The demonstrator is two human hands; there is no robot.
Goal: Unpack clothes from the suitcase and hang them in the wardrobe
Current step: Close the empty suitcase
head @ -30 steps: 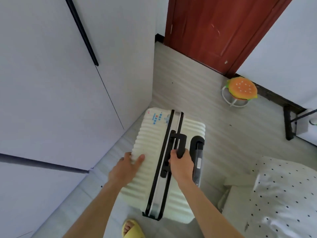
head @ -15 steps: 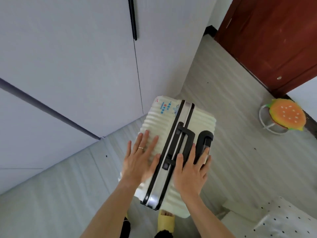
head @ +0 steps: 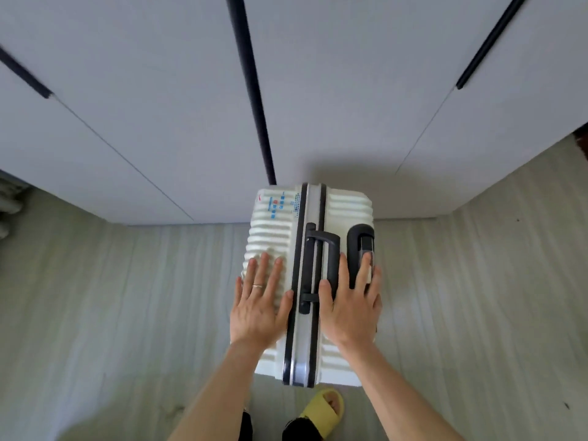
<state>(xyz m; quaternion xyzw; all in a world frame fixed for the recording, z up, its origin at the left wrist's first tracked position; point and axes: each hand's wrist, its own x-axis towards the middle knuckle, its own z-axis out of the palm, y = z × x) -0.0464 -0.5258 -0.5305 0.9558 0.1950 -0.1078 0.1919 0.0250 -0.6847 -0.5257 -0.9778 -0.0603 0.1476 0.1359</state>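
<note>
A cream ribbed hard-shell suitcase (head: 346, 208) stands upright and closed on the floor, directly in front of the grey wardrobe (head: 318, 90), whose doors are closed. My left hand (head: 259, 300) lies flat, fingers spread, on the left half of the suitcase top. My right hand (head: 351, 302) lies flat on the right half, beside the black carry handle (head: 331, 259), its fingertips over the black pull-handle recess (head: 358, 237). Neither hand grips anything. No clothes are visible.
Long black bar handles (head: 253, 90) run down the wardrobe doors. Pale wood-look floor (head: 127, 297) spreads to both sides. My foot in a yellow slipper (head: 324, 412) is just behind the suitcase. Something grey is at the far left edge (head: 8, 202).
My right hand let go of the carry handle and both hands went flat on the suitcase top. The suitcase now stands square to the wardrobe; the door and stool left the view.
</note>
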